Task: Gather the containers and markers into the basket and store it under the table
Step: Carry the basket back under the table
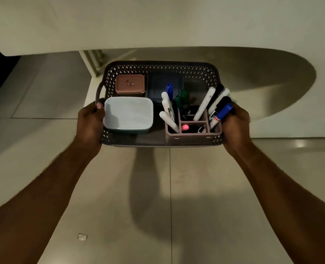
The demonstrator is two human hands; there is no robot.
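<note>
Two hands carry the basket point(157, 70) above a tiled floor point(195, 197), one at each short end. The left hand point(90, 122) has its grip closed round the loop handle at the basket's left end, thumb lying over the rim; the right hand point(234, 126) clasps the right end, its fingers hidden behind the wall, so that grip is closed on the basket too.

Inside the basket, the white-lidded container point(128, 113) sits at the near left, with a pink-lidded container point(130, 85) behind it and a dark blue-lidded container point(164, 84) just beside that. At the near right stands a pink divided organizer point(192, 135) holding the markers point(203, 103) — white-barrelled ones leaning left and right, some with blue caps, green ones further back, and a short pink one low in the middle cell. Several lean out over the rim close to the right hand.

Ahead, the pale surface point(157, 23) fills the upper view, its front edge just above the basket's far wall. A white leg point(91, 61) of it stands behind the far left corner of the basket — near, though whether they touch cannot be told. Dark shadow lies on the floor beneath the surface to the right, and a small pale scrap point(82, 236) rests on the tiles well apart, near the left forearm.
</note>
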